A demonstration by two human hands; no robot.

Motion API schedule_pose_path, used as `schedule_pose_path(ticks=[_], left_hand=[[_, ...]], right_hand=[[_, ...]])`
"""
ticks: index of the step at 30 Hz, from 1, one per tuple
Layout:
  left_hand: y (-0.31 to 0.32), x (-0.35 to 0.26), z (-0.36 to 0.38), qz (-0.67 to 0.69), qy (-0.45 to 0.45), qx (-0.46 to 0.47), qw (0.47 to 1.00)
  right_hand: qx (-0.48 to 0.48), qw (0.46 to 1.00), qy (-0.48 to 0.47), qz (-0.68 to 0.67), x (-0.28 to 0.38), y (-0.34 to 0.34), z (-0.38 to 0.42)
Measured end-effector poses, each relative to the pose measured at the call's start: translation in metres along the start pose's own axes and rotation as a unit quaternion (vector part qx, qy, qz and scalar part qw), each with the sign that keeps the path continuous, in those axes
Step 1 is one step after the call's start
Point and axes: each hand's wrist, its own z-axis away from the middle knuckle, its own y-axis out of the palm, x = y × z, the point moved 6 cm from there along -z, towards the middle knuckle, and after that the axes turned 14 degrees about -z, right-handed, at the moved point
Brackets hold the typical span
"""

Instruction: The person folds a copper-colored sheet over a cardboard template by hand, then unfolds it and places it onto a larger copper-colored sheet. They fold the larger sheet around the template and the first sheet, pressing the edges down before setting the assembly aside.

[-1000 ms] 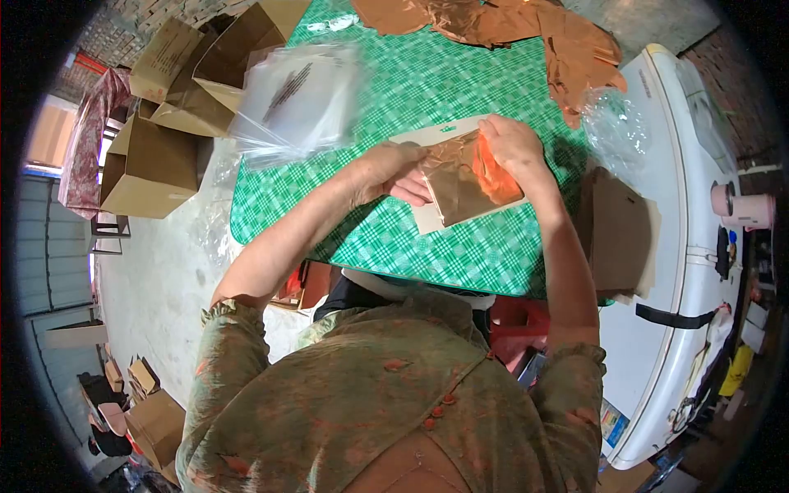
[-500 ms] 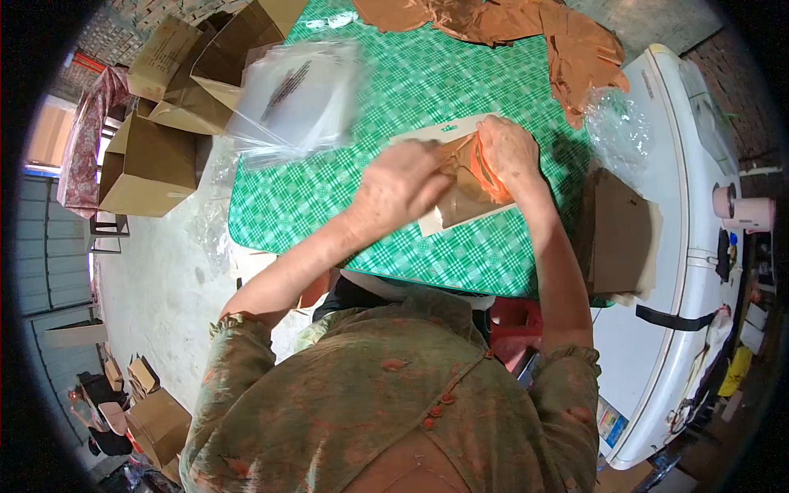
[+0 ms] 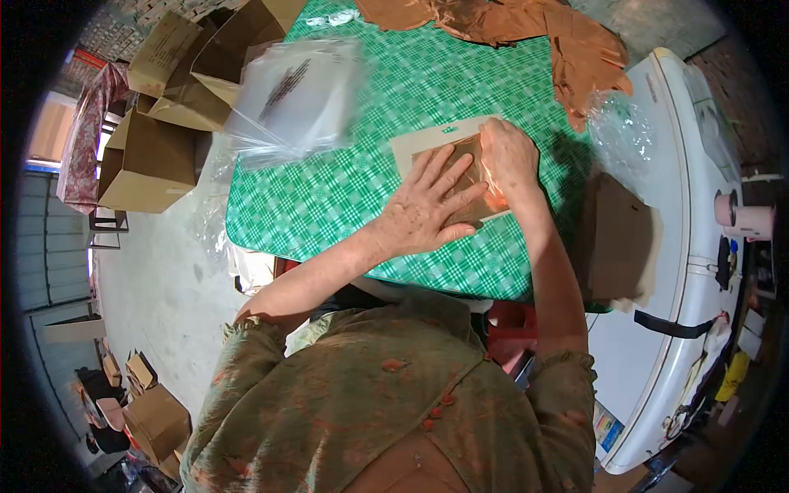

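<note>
A cream card (image 3: 408, 148) with a small green-edged slot near its top lies tilted on the table. Over it is a folded piece of thin, shiny brown fabric (image 3: 496, 200), orange where it bunches at the right. My left hand (image 3: 423, 204) rests flat on this fabric with the fingers spread. At the card's right edge, my right hand (image 3: 509, 154) has its fingers curled down on the fabric; its fingertips are partly hidden. Both hands cover much of the fabric.
A green checked cloth (image 3: 394, 90) covers the table. Clear plastic sleeves (image 3: 300, 99) are stacked at the left, and more brown fabric (image 3: 583, 57) lies at the back. Cardboard boxes (image 3: 152, 156) stand left. A white fridge (image 3: 670, 164) and brown card sheets (image 3: 629, 238) are right.
My left hand, blurred and closed at the fabric before, has opened and come down flat on it. The fabric lies flatter on the card. My right hand has stayed at the right edge.
</note>
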Motion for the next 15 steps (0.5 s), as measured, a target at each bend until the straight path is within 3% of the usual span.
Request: schedule_pose_path(ticks=[12, 15], left_hand=[[0.0057, -0.0008, 0.0014, -0.039, -0.013, 0.041, 0.998], [0.0036, -0.0018, 0.0011, -0.038, -0.011, 0.041, 0.998]], right_hand=[[0.016, 0.999, -0.003, 0.028, -0.0029, 0.0057, -0.003], [-0.002, 0.998, -0.04, 0.04, 0.0051, -0.0028, -0.0011]])
